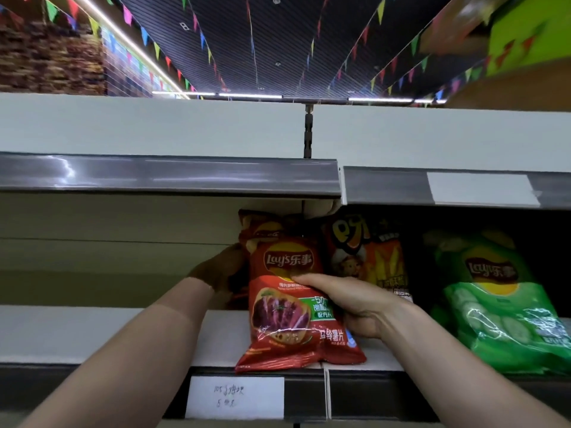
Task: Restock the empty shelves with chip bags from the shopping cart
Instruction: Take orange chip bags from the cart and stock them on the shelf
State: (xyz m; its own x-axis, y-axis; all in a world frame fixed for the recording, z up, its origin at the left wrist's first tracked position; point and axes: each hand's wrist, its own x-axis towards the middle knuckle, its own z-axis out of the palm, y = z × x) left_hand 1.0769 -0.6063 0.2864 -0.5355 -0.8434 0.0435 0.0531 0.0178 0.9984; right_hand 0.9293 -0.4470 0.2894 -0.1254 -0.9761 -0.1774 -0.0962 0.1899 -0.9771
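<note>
Red chip bag [287, 304] upright at near edge of shelf [92, 332], base overhanging lip. Right hand [349, 304]: grip closed round its right side. Left hand [219, 271] at rear red bag [265, 227], shadowed; I cannot tell its grip. Risk: released here, it topples off

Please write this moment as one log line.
stage: shelving | right hand: grips front red plastic Lay's chip bag | left hand: against rear red chip bag

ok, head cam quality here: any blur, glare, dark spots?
Head view: red chip bag and right hand are sharp; left hand is dim in shadow, its grip unclear; there is a glare streak on the upper price rail; green chip bag is soft; the top corners are smeared.
</note>
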